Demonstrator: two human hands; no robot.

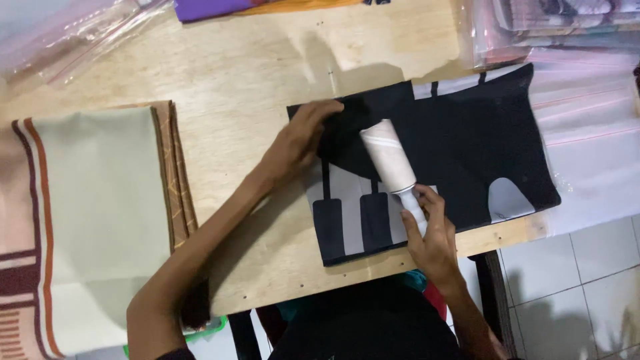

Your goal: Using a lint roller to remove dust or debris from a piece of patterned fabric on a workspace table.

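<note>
Right hand (432,235) gripping lint roller (390,159), black cloth (467,147)

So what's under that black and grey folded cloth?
The black and grey cloth lies on the bare plywood table, its far right part over clear plastic bags. Anything beneath its middle is hidden.

Matt black cloth (467,147), white paper lint roller (389,155), pale plywood table (233,80)

The right hand (432,235) grips a white lint roller (390,157) on the black-and-grey folded cloth (467,147) near the desk's (247,80) front edge; the left hand (300,137) presses the cloth's left corner.
</note>
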